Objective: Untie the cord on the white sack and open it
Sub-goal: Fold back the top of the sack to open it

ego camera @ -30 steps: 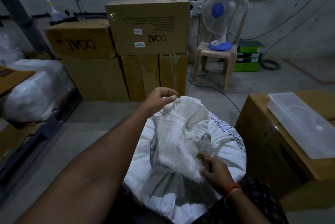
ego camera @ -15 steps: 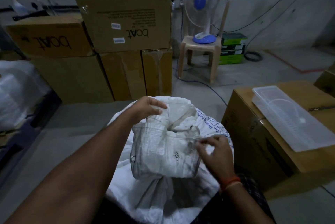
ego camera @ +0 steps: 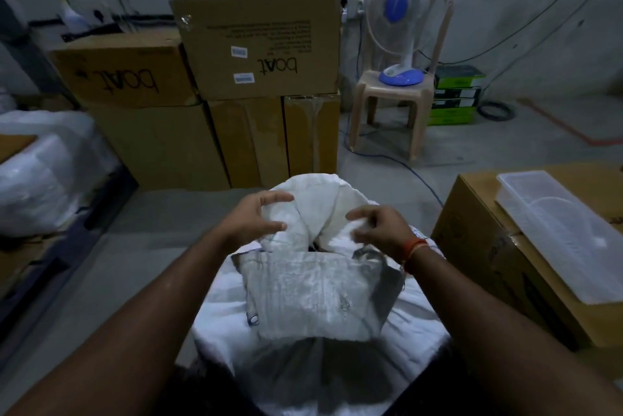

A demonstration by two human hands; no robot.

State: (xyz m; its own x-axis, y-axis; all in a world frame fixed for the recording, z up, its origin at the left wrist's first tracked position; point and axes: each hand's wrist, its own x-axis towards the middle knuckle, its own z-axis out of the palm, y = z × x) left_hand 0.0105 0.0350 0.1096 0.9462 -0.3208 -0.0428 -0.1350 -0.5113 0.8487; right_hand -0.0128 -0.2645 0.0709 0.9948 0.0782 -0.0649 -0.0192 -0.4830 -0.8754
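Two hands' fingers gripping the crumpled white sack (ego camera: 313, 297) mouth, left hand (ego camera: 251, 222), right hand (ego camera: 381, 230).

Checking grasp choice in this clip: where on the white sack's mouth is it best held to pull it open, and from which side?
Probably the loose rim of the white sack, either side of the dark gap, from above: left hand and right hand sit there, fabric standing up free.

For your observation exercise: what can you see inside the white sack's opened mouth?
Both hands, left and right, spread the white sack at its mouth. Only a small dark gap shows between the folds; the contents are covered by fabric and shadow.
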